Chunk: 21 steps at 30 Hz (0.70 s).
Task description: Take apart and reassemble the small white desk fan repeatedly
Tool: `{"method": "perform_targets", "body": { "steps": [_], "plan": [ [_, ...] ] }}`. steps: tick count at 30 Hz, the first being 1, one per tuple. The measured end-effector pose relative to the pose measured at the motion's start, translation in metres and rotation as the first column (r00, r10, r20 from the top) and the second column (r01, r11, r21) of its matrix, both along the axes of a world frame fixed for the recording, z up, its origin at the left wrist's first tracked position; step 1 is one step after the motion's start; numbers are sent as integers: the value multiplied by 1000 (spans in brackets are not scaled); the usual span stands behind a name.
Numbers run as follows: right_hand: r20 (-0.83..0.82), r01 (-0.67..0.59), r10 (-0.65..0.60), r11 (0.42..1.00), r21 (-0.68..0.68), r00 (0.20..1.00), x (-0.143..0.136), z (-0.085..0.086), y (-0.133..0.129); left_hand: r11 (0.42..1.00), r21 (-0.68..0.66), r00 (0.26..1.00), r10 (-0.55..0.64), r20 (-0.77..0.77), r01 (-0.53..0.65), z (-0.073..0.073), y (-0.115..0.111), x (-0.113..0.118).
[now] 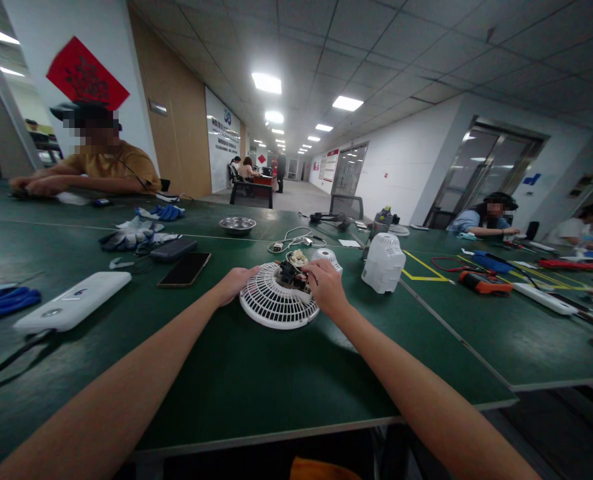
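Note:
A round white fan grille (pixel 266 303) lies in front of me on the green table. On its middle sits a dark motor assembly (pixel 291 273) with small parts and wires. My left hand (pixel 233 285) is closed on the left rim of the grille. Over the right side of the motor, the fingers of my right hand (pixel 327 285) are pinched together; what they hold is hidden. Behind that hand a white rounded fan part (pixel 326 259) shows in part. A white housing (pixel 383 263) stands upright to the right.
A phone (pixel 185 270), a dark power bank (pixel 173 249) and a long white device (pixel 76 301) lie left. Behind the grille are a metal bowl (pixel 237 225) and white cable (pixel 296 239). An orange multimeter (pixel 485 283) lies right. Other people sit at the tables.

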State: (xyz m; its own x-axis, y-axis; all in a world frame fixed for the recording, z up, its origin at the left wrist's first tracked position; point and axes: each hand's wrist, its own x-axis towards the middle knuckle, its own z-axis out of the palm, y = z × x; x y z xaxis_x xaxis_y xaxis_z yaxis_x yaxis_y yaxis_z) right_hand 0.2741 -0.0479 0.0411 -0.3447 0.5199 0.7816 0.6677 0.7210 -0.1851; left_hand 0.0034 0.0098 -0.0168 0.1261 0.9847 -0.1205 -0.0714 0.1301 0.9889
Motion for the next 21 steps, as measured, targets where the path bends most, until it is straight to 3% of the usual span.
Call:
{"method": "perform_targets", "body": {
  "steps": [15,21],
  "plan": [
    [-259,81,-111,989,-125,959,-10,5,-6,1000,-24,1000,-1,-13,0,1,1,-1],
    [-230,73,-99,990,-118,968,-6,8,-6,1000,12,999,-20,-31,20,-1,2,-3]
  ]
}}
